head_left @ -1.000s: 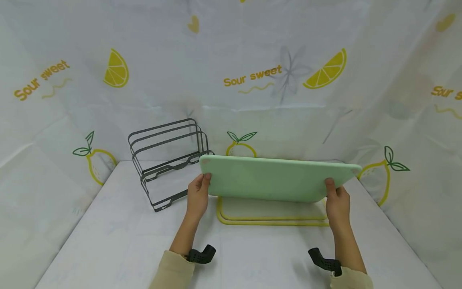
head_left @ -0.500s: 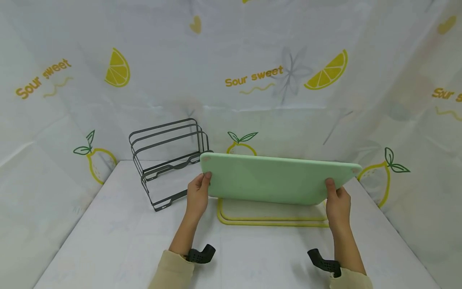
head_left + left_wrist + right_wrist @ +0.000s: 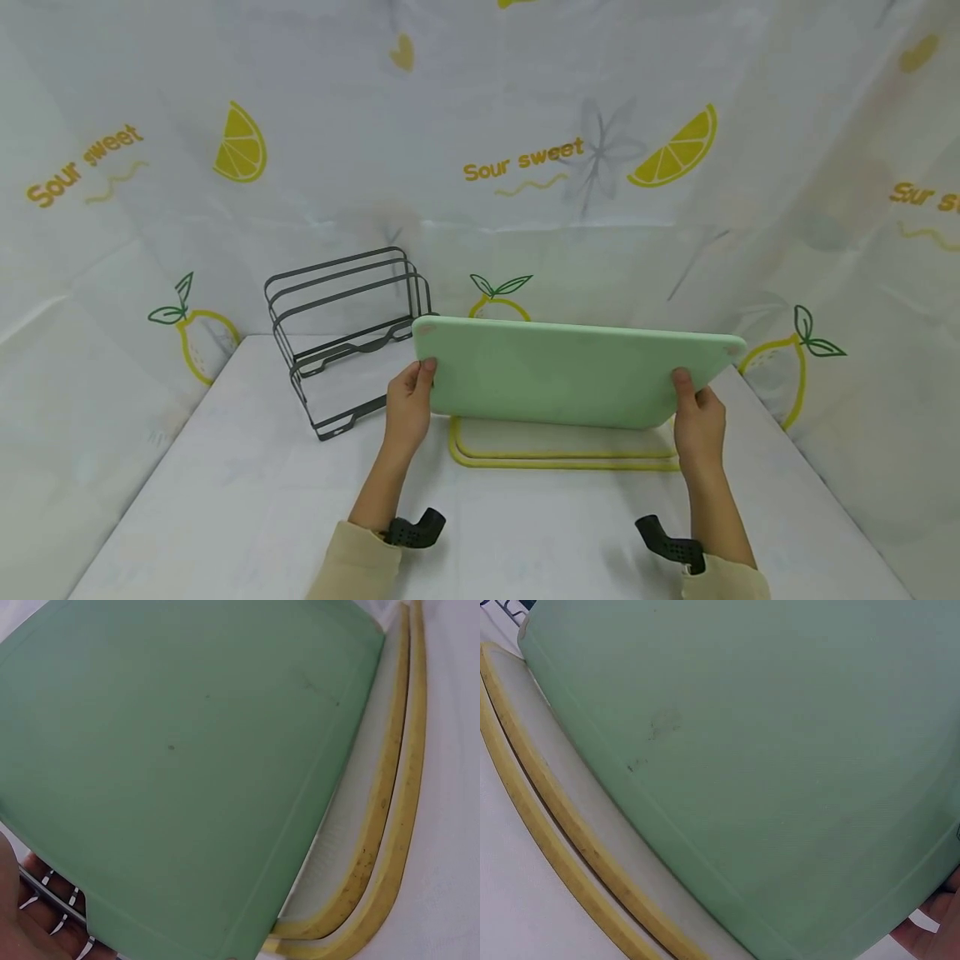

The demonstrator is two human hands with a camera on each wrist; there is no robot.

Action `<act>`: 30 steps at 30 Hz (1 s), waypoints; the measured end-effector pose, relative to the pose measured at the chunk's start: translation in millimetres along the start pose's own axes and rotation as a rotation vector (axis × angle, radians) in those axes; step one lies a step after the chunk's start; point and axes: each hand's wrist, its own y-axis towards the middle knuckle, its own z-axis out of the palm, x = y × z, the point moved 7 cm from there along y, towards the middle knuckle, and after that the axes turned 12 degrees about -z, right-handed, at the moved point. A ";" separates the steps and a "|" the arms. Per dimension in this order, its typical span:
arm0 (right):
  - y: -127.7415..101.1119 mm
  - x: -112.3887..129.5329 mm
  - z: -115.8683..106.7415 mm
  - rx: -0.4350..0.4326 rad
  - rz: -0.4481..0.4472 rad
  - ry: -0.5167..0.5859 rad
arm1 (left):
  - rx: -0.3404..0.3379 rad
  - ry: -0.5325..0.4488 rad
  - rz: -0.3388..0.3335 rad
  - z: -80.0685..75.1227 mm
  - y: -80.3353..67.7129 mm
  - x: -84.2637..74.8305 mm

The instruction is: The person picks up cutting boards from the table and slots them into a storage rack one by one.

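Note:
A light green cutting board (image 3: 562,375) is held in the air in front of me, tilted so that its broad face turns toward me. My left hand (image 3: 408,408) grips its left side, the thumb lying on the near face. On the opposite side, my right hand (image 3: 701,425) grips it the same way. Beneath the green board lie two stacked white cutting boards with yellow edges (image 3: 570,461), their near edges showing and the rest covered. The left wrist view shows the green board's face (image 3: 180,772) with a few small dark marks.
To the left, a black metal rack (image 3: 352,342) with several upright loops stands on the white-covered table (image 3: 525,533). Its right part lies close to my left hand and the board's left corner. A white lemon-print curtain (image 3: 480,108) hangs behind and at the sides.
The green board has tilted slightly more upright, its far edge a little higher and its near edge a little lower. Both hands keep their grip in nearly the same place.

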 end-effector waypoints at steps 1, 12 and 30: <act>0.2 0.3 0.3 0.001 0.000 0.001 | 0.000 0.000 -0.002 -0.6 -1.4 -2.2; 0.9 0.2 -0.5 -0.011 -0.005 -0.006 | 0.001 -0.001 0.028 -4.5 -23.4 -34.1; -0.1 2.8 -0.5 0.010 0.010 -0.001 | -0.014 0.009 0.042 -1.4 -0.5 -0.1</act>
